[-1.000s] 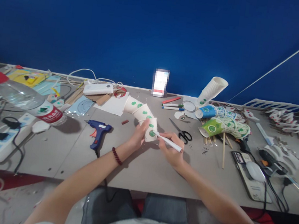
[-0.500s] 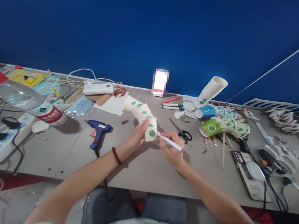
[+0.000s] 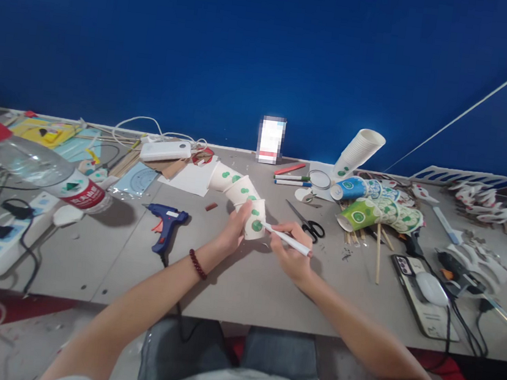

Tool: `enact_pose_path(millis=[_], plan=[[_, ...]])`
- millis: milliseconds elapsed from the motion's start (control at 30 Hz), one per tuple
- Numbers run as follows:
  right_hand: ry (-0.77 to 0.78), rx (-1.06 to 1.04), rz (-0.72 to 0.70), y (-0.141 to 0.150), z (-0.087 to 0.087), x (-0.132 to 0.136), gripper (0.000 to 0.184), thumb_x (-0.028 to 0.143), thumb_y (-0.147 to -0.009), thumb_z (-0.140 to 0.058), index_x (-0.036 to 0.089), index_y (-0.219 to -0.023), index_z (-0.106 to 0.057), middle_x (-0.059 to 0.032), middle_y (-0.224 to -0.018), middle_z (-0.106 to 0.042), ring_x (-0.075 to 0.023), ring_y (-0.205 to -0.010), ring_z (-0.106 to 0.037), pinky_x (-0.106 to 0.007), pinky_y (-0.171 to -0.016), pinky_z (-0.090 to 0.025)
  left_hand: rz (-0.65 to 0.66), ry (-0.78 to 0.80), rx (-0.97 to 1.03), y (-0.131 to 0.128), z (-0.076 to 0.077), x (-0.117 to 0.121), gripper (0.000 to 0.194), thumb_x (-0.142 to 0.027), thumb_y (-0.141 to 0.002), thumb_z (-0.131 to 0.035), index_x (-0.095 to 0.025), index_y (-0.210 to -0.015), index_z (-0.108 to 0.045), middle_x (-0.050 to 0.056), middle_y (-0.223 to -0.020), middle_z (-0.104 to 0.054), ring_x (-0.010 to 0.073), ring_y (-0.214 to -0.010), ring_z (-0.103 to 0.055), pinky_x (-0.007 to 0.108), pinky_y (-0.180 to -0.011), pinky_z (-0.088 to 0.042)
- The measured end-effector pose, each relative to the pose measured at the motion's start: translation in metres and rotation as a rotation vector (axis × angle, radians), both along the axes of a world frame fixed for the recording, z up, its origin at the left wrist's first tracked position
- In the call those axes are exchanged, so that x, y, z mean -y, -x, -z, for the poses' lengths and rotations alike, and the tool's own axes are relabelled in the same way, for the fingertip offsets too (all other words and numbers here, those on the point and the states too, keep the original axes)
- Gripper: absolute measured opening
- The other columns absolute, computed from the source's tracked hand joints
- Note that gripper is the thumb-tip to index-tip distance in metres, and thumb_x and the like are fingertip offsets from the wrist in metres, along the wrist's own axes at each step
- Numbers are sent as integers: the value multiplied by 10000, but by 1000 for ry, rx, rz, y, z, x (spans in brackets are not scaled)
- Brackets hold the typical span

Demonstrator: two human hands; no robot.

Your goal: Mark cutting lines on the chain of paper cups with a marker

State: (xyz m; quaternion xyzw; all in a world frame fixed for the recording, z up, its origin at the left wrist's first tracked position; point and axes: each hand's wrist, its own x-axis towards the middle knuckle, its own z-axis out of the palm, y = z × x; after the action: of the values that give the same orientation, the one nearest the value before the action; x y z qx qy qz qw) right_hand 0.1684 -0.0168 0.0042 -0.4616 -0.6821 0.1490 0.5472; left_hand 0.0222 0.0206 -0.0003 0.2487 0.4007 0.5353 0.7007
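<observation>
A curved row of 3 white paper cups (image 3: 241,188), joined end to end and marked with green spots, stretches over the counter (image 3: 240,299) in front of the person. The left hand (image 3: 231,231) grasps the nearest cup (image 3: 257,213) from its left side: the thumb lies along the cup's upper side, while the other fingers are mostly hidden, so how far they reach beneath it I cannot tell. The other 2 cups lead away from these fingers, up and to the left, toward a sheet of white paper (image 3: 190,180). The right hand (image 3: 290,253) pinches a white marker (image 3: 292,243) between thumb and fingers, just right of that same cup. The marker's tip is at the large green spot; whether it touches is too small to tell. A blue glue gun (image 3: 167,224) lies left of the left hand; black scissors (image 3: 314,229) lie just beyond the right hand.
</observation>
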Motion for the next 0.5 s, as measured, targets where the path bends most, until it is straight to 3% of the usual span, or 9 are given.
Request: enact_pose_path(millis=[500], plan=[[14, -40, -18, 0, 4, 2, 54, 249, -814, -611, 224, -806, -658, -7, -681, -698, -148, -555, -629, -267, -517, -495, 9, 8, -10, 0, -2, 1, 579, -634, -654, -756, -153, -954, -633, 46, -815, -665, 181, -767, -645, 311, -723, -504]])
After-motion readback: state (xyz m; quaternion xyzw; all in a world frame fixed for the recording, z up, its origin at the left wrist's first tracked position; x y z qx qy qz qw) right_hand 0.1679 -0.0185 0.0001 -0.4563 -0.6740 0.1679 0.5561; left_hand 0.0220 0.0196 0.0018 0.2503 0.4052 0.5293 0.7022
